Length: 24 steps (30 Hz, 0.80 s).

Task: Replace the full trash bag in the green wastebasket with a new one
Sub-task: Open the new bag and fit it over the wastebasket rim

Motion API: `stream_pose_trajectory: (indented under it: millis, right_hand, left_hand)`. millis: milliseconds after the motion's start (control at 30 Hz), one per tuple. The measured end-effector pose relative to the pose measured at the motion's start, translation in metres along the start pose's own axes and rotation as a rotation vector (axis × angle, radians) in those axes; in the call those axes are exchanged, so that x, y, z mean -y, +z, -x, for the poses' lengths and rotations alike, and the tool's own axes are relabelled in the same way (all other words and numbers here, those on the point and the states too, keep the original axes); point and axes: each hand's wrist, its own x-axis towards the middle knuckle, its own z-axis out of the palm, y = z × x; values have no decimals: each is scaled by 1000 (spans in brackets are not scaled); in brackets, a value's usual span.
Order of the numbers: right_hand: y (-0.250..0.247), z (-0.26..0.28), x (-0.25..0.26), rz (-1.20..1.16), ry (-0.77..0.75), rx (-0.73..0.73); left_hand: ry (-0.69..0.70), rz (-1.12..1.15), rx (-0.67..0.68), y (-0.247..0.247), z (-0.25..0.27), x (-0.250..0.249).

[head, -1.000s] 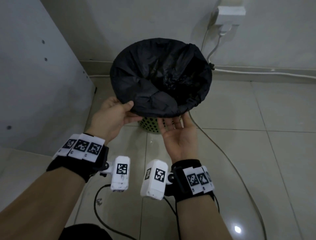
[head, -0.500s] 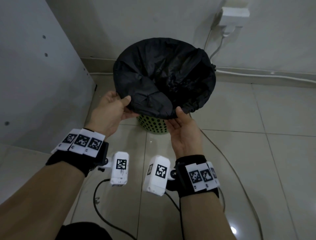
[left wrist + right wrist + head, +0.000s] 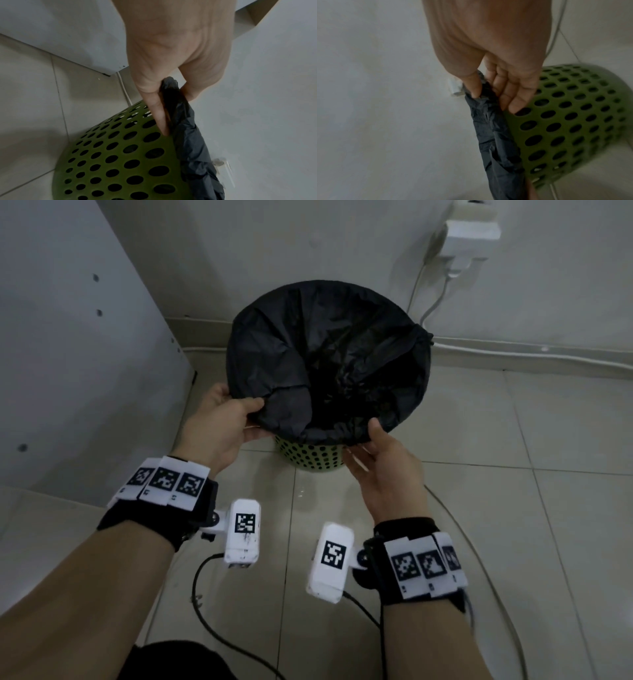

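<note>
The black trash bag folded over the rim hides most of the green wastebasket, whose base is cut off beyond the fingers in the left wrist view and blurred beside the fingers in the right wrist view.

You are working in dim, flat indoor light; a pale glare sits on the floor tiles between your wrists. The head view bends at its edges. Your right wrist view is smeared, the green wastebasket soft; the left wrist view is sharper
</note>
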Motion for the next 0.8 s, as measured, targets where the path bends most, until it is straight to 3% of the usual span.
stream_pose_trajectory:
  millis: [33, 100, 133, 167, 233, 367, 433, 533, 800]
  right_hand:
    - [-5, 4, 9, 115, -81, -117]
    - [-12, 17, 40, 319, -395, -368]
    - [-11, 23, 60, 357, -573, -395]
    - [-6, 28, 77, 398, -706, -342]
    - [15, 29, 98, 581, -816, -142]
    - [69, 13, 73, 1276, -613, 458]
    - [80, -3, 42, 1625, -440, 630]
    - [75, -38, 5, 1808, -314, 650]
    - [15, -120, -50, 2084, 16, 472]
  left_hand:
    - [4, -24, 11, 0, 1, -1]
    - [21, -107, 37, -3, 4, 0]
    - [38, -166, 57, -4, 7, 1]
    - [61, -219, 83, -5, 10, 2]
    - [111, -310, 142, -6, 16, 2]
    - [152, -409, 264, -9, 29, 1]
    - [162, -431, 310, -13, 34, 1]
    - [165, -466, 369, -24, 42, 3]
    - [243, -546, 517, -43, 59, 9]
